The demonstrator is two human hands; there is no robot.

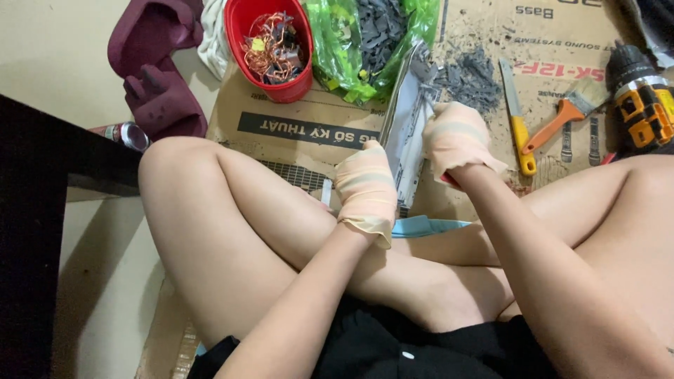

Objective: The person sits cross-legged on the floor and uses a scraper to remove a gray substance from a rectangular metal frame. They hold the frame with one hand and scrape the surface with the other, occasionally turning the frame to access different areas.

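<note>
Head view. You sit cross-legged on the cardboard (295,126) spread over the floor.

Centre frame: your gloved left hand (365,186) is closed on the lower edge of a thin, grey-white panel (406,133) standing on edge. Your gloved right hand (455,137) is closed at the panel's right side; a red bit shows under the wrist, possibly a tool handle, cannot tell.

Upper centre: red bowl (242,35) of wire scraps, green bag (337,42) of grey pieces, grey chips (472,76).

Upper right: saw (516,119), brush (572,109), drill (642,98).

Risk, my judgement: the panel edge sits just above your bare legs. A slip while prying could bring that edge down on your skin.
</note>
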